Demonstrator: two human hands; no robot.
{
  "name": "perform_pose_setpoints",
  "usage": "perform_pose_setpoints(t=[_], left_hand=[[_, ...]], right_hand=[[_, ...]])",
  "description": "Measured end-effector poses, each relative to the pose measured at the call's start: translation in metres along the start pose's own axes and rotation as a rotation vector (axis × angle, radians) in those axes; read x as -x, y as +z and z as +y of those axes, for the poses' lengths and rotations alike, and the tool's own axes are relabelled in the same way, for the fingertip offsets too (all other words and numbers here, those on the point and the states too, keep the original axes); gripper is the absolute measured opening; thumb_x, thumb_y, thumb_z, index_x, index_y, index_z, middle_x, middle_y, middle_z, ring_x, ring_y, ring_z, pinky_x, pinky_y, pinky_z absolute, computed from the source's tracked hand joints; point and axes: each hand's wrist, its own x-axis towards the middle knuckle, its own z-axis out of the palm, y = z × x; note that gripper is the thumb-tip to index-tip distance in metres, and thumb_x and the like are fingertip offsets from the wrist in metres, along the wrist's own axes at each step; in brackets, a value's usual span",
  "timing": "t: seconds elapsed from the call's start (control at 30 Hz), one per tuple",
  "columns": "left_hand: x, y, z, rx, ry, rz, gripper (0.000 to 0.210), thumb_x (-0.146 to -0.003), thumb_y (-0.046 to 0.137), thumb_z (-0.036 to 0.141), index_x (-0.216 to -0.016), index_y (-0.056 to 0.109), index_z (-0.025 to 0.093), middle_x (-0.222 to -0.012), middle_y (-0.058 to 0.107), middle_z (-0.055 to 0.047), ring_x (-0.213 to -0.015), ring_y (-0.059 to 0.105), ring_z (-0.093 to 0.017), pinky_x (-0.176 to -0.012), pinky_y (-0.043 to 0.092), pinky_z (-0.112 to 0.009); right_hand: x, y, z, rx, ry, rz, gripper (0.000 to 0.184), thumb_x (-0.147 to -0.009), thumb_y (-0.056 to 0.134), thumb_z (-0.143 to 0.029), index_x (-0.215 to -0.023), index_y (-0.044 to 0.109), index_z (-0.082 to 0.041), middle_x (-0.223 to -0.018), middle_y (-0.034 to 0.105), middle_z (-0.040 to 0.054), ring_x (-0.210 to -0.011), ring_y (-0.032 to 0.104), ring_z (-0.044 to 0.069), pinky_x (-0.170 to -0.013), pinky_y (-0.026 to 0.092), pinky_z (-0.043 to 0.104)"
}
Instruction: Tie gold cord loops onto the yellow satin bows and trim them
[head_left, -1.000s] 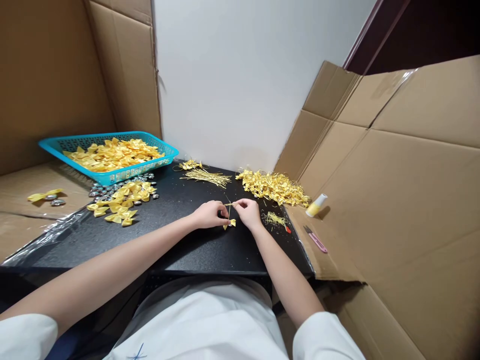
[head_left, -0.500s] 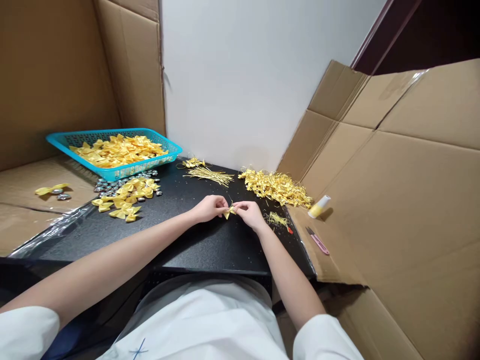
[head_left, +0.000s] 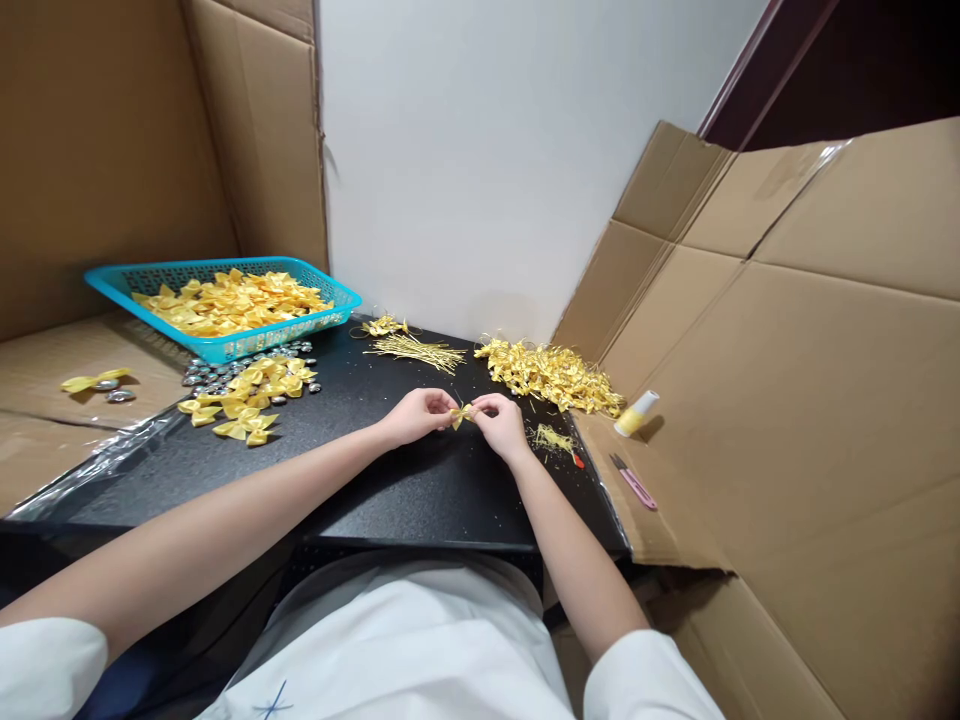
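Between my two hands, just above the black tabletop, is a small yellow ribbon bow. My left hand pinches its left side between thumb and fingers. From the other side, my right hand grips the bow's right edge in a closed pinch. The fingertips partly cover the bow. Past my hands lies a bundle of thin gold ties. A heap of small gold bows with wispy ends spreads at the back right.
A blue basket filled with yellow bows stands back left. In front are loose yellow bows and silver domed pieces. Yellow clippings, pink thread snips and a yellow-white spool lie right. Cardboard walls flank the table.
The bow has turned slightly between my fingertips and shows less of its lower tail. Both hands stay pinched on it in nearly the same place.
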Motion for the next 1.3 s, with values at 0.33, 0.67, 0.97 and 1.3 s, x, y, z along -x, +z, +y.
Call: perform_pose_setpoints(t=[0.33,0.67,0.97,1.3], left_hand=[[0.002,-0.001,0.003,-0.202,0.209,0.009,0.026,-0.074,0.066,0.040,-0.083,0.063,0.016,-0.070,0.065,-0.002,-0.059,0.058,-0.013,-0.059,0.047,-0.025],[0.008,0.000,0.009,-0.526,0.467,0.167,0.020,-0.076,0.067,0.039,-0.080,0.069,0.019,-0.096,0.061,-0.005,-0.075,0.058,-0.015,-0.065,0.052,-0.026],[0.007,0.003,0.006,-0.488,0.409,0.229,0.019,-0.078,0.065,0.036,-0.074,0.071,0.019,-0.092,0.064,-0.005,-0.080,0.061,-0.016,-0.066,0.050,-0.026],[0.003,0.014,-0.002,0.025,-0.026,0.256,0.053,-0.051,0.083,0.046,-0.086,0.058,0.015,-0.076,0.065,-0.002,-0.060,0.058,-0.013,-0.054,0.049,-0.026]], right_hand=[[0.000,0.004,0.004,-0.180,0.206,-0.057,0.015,-0.062,0.070,-0.030,-0.064,0.072,-0.015,-0.064,0.071,0.0037,-0.060,0.061,0.016,-0.062,0.045,0.027],[0.000,0.006,-0.003,-0.339,0.294,-0.015,0.017,-0.056,0.069,-0.032,-0.059,0.071,-0.015,-0.052,0.062,-0.0010,-0.051,0.049,0.011,-0.057,0.037,0.025],[0.003,0.010,-0.008,-0.405,0.287,-0.001,0.018,-0.056,0.071,-0.032,-0.060,0.071,-0.015,-0.056,0.066,0.0008,-0.055,0.055,0.013,-0.060,0.043,0.025],[0.005,0.012,-0.007,-0.167,0.159,0.071,0.014,-0.067,0.067,-0.028,-0.071,0.073,-0.017,-0.073,0.074,0.0051,-0.069,0.067,0.019,-0.067,0.052,0.028]])
